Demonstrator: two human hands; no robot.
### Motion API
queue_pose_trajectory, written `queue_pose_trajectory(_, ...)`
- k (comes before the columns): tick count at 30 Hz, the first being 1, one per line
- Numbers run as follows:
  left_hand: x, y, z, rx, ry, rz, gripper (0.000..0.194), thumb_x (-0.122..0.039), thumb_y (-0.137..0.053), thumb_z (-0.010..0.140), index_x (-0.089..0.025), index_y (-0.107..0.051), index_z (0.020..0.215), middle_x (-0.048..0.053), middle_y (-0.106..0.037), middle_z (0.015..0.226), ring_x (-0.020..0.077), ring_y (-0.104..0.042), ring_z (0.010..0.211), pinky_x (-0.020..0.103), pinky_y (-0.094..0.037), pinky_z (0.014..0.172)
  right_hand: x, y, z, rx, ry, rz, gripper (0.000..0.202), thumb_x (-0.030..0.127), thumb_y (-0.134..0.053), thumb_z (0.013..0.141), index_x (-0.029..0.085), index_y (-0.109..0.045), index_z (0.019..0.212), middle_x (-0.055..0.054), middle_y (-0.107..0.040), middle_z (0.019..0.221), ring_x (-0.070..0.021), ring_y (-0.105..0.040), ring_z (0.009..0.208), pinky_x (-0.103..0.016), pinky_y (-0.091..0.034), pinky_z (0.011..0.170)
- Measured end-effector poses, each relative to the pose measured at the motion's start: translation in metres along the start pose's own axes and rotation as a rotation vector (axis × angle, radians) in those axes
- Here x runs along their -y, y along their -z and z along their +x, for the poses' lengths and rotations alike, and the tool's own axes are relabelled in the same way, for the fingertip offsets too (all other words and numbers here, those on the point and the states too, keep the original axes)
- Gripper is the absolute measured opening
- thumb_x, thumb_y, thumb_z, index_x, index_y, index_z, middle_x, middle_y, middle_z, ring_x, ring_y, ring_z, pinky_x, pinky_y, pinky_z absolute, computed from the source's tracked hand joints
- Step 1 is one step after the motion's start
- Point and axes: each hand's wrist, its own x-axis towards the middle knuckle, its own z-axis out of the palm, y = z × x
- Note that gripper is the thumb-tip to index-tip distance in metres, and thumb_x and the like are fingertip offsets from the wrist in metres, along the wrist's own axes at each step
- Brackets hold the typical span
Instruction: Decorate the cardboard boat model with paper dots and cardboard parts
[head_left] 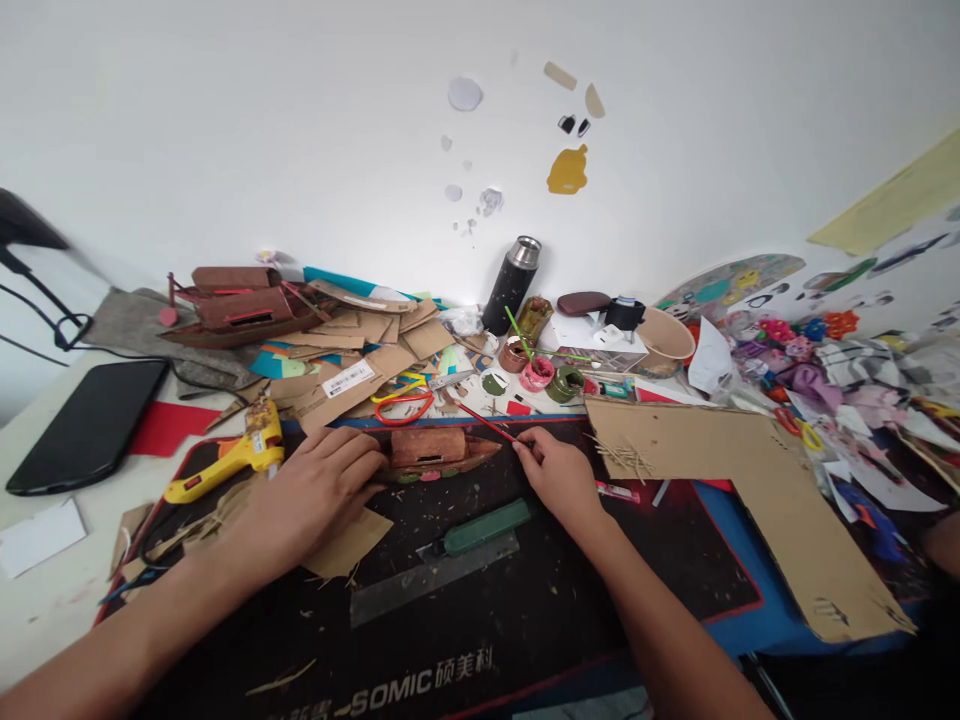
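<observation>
A small brown model boat [429, 448] with a curved roof lies on the black mat [562, 600]. My left hand [322, 490] is over its left end, fingers closed round it. My right hand [559, 475] pinches a thin red stick, perhaps a brush [484, 418], whose far end points up and left behind the boat. In front of the boat lies a green-handled cutter [486, 528] beside a clear strip. Paint jars, one pink [537, 375] and one dark green [565, 383], stand behind my right hand.
A yellow glue gun [232, 462] lies left, near a black phone [88, 425]. Orange-handled scissors [403, 405] and cardboard scraps [352, 385] lie behind. A larger brown boat [247, 310] sits back left. A black flask [513, 285] stands by the wall; cut cardboard [780, 500] is right.
</observation>
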Motion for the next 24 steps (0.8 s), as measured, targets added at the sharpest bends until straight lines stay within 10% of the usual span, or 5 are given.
queue_pose_trajectory(14,0.001,0.007,-0.005,-0.052,0.021,-0.04,0.031,-0.042,-0.051,0.111,-0.025,-0.076,0.11,0.006,-0.079,0.11,0.028,-0.07,0.104,0.045,-0.053,0.094,-0.02,0.0,-0.008,-0.022,-0.048,0.028,0.024,0.038,-0.061,0.104,0.023,-0.077,0.115,-0.002,-0.074,0.075,-0.0222,-0.072,0.068,-0.03,-0.035,0.061)
queue_pose_trajectory(24,-0.022,-0.002,0.016,-0.067,-0.009,-0.004,0.043,-0.033,-0.053,0.11,-0.028,-0.065,0.151,0.011,-0.073,0.143,0.0322,-0.063,0.133,0.051,-0.053,0.112,-0.004,-0.009,-0.014,-0.131,0.033,0.28,0.027,0.039,-0.057,0.105,0.023,-0.078,0.111,-0.006,-0.083,0.092,-0.0237,-0.077,0.079,-0.03,-0.049,0.072)
